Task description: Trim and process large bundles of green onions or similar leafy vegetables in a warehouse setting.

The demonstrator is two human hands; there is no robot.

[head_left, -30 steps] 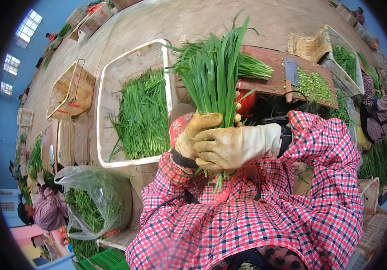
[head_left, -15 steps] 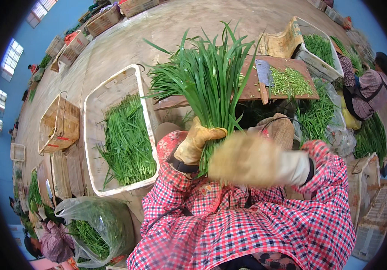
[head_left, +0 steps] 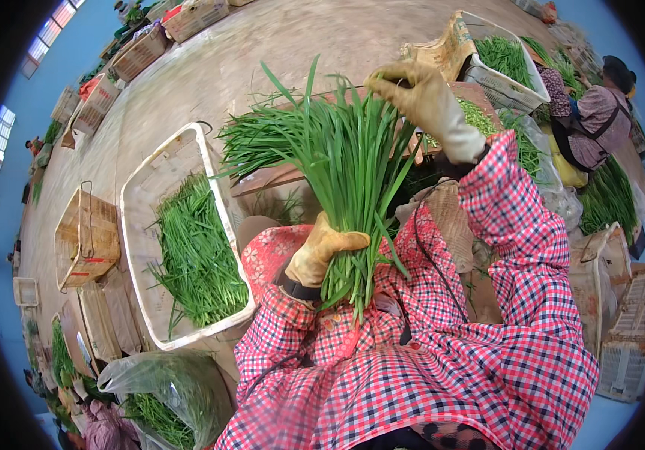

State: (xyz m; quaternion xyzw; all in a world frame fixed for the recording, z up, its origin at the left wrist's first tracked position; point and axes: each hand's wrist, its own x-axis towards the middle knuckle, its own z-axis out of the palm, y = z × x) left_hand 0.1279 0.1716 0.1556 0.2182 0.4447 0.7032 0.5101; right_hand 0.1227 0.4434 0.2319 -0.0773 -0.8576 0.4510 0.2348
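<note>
My left hand, in a tan work glove, is wrapped round the lower stems of a bunch of garlic chives. The bunch stands upright in front of my lap, its leaves fanning upward and to the left. At the upper right of its leaf tips is my right hand, also gloved, with the fingers curled into a pinch. What lies between those fingertips is too small to make out. Behind the bunch, more chives lie on a cutting board. Chopped green pieces lie on the board's right part, partly hidden by my right arm.
To the left stands a white crate holding loose chives, with a clear plastic bag of greens nearer me. A yellowish basket stands farther left. Another crate of greens is at the far right, beside a seated person.
My right hand has risen from beside the stems to the bunch's leaf tips. The left hand keeps its grip on the chives, which sit slightly lower in view. The view has shifted a little.
</note>
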